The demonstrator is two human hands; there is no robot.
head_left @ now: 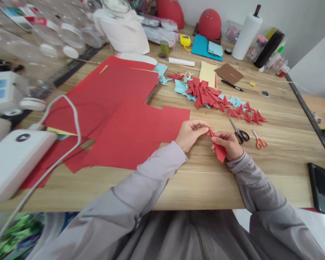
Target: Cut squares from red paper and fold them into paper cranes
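Note:
Between my two hands is a narrow piece of folded red paper (220,151), held above the wooden table (195,187). My left hand (191,134) pinches its thin upper tip between thumb and fingers. My right hand (229,143) grips the wider part, thumb on top, with the lower end pointing down toward me. Large red paper sheets (127,133) lie to the left of my left hand. Beyond my hands is a pile of red folded paper pieces (202,92), mixed with light blue ones, and a row of small pointed red shapes (256,116) runs off to its right.
Black-handled scissors (241,134) and small orange scissors (259,141) lie right of my right hand. A black phone (321,186) rests at the right edge. Plastic bottles (40,36) crowd the far left, and a white device with a cable (21,159) sits at near left.

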